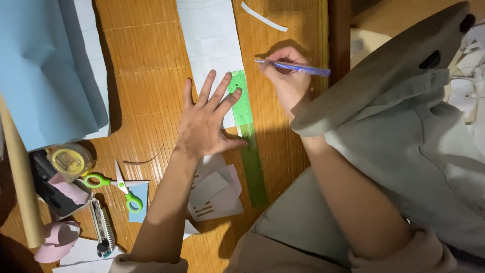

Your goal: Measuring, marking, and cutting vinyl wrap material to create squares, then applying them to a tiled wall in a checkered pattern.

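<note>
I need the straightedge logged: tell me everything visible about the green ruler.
The green ruler is long, flat, translucent plastic. It lies flat on the bamboo mat, its far end over the white paper strip's right edge. The left hand presses it down; the near end lies in shadow.

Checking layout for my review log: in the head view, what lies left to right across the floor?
Cardboard tube → yellow tape measure → green-handled scissors → left hand → green ruler → right hand holding blue pen.
</note>
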